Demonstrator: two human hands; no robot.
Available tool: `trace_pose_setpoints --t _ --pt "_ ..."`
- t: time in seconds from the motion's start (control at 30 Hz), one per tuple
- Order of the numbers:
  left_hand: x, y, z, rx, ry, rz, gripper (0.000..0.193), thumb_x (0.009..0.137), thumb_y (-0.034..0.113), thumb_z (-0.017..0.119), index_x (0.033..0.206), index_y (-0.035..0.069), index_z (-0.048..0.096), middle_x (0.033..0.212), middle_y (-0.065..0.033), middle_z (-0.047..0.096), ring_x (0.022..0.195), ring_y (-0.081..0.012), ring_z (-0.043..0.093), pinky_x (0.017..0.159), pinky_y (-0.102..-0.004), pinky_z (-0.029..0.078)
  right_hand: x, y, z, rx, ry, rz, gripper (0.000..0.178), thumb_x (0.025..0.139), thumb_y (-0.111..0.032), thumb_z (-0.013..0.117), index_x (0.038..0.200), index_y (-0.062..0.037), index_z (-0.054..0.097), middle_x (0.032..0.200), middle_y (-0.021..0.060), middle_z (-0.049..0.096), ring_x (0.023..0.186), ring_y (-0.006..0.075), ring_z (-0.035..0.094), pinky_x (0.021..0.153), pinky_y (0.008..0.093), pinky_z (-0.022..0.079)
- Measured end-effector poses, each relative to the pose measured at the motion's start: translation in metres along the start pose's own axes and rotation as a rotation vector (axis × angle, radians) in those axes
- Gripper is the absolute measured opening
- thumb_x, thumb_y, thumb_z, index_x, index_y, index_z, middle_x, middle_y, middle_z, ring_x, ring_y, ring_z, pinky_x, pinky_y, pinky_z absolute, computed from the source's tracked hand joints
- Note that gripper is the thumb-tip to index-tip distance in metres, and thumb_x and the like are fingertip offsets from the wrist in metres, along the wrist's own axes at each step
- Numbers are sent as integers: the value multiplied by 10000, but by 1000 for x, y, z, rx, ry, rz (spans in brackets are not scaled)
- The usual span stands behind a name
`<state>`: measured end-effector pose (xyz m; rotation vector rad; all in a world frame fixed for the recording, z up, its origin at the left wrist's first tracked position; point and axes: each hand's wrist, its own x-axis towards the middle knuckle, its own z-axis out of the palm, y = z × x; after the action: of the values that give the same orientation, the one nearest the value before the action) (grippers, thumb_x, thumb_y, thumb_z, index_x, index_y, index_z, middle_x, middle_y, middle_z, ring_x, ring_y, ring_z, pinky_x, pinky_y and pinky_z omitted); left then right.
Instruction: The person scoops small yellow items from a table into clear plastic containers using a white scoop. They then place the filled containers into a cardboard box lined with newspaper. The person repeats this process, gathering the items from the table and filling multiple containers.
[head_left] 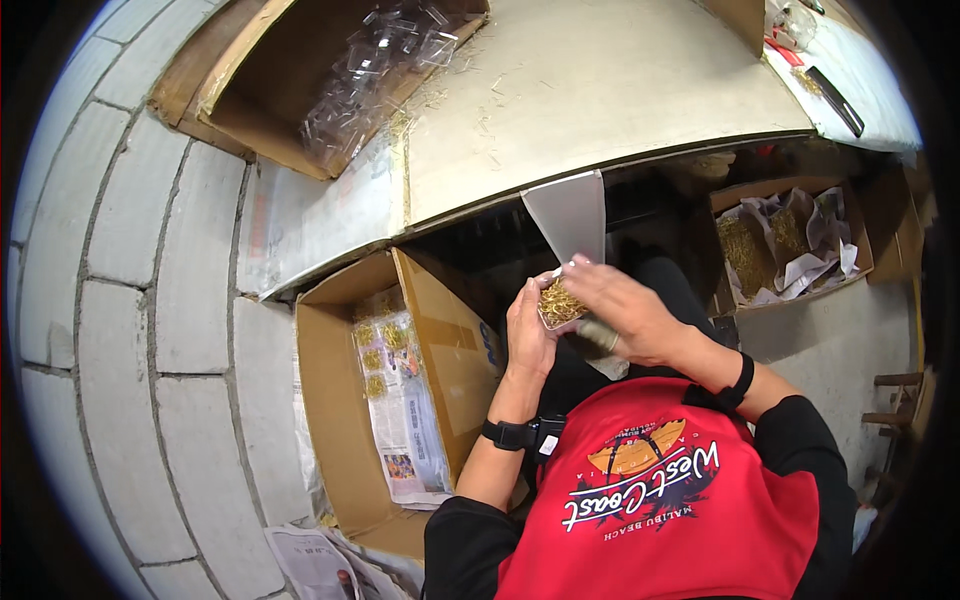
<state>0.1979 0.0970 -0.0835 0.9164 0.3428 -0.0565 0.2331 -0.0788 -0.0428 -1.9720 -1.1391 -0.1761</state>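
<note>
A small clear plastic box (561, 304) filled with gold-coloured metal pieces, like pins or clips, is in front of my body. My left hand (529, 328) is closed around its left side. From the right, my right hand (632, 312) reaches across with its fingers stretched out flat at the box's top edge; it is slightly blurred. A pale wrap covers part of a digit on that hand. Just beyond the box, a grey-white panel (570, 212) slopes down from the table edge. What lies under the box is mostly hidden.
A pale table (600, 85) bears scattered gold pieces and a carton (270, 75) of clear plastic boxes (375, 75). To my left stands a newspaper-lined carton (345, 455) holding filled boxes. Another carton (740, 300) with gold pieces is at right. A black-handled tool (838, 102) lies far right.
</note>
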Motion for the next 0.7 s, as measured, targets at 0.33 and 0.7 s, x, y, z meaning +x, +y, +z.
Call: trace_pose_setpoints --t 0.33,0.7 --pt "-31 146 -43 160 146 284 400 984 324 335 1120 9 541 1014 -106 622 830 -203 656 589 -337 586 -14 11 -33 -80 93 257 415 826 3 592 1230 -27 504 1261 170 522 1128 337 537 925 359 455" --pt "-113 134 -279 40 883 232 290 953 229 442 1142 27 530 986 -89 617 889 -215 608 695 -333 519 30 28 -14 -15 18 452 572 821 123 501 1354 -64 411 1429 75 377 1022 202 552 878 288 447"
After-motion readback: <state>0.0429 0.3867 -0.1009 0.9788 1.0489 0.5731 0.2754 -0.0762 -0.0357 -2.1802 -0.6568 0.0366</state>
